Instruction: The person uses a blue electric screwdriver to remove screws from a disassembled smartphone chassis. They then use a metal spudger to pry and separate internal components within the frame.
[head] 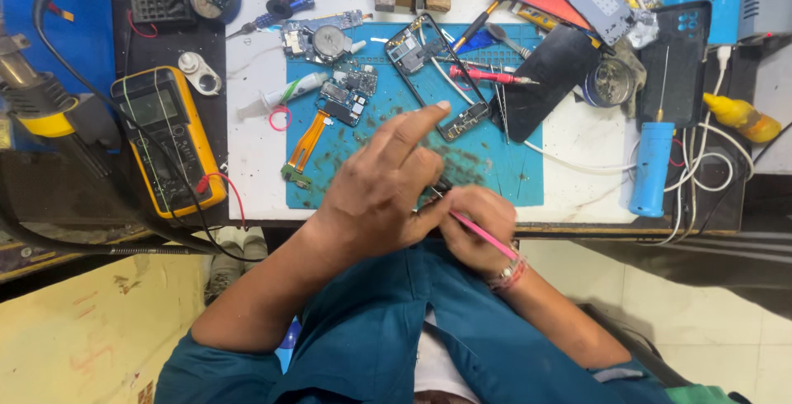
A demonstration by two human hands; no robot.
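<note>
My left hand (pixel 381 185) reaches over the near edge of the blue work mat (pixel 495 165), fingers curled around a small dark part that is mostly hidden, index finger stretched toward a bare phone frame (pixel 429 70). My right hand (pixel 470 227) sits just below it, gripping a thin pink tool (pixel 487 237) whose tip points at the hidden part between the two hands. An orange flex cable (pixel 307 144) and small circuit boards (pixel 348 91) lie on the mat's left side.
A yellow multimeter (pixel 169 140) lies at the left. A black phone back (pixel 549 74), a red screwdriver (pixel 487 76), a blue cylinder tool (pixel 650 169), a yellow bottle (pixel 742 117) and white cables (pixel 701 165) crowd the right. The white bench top (pixel 256 157) ends near my body.
</note>
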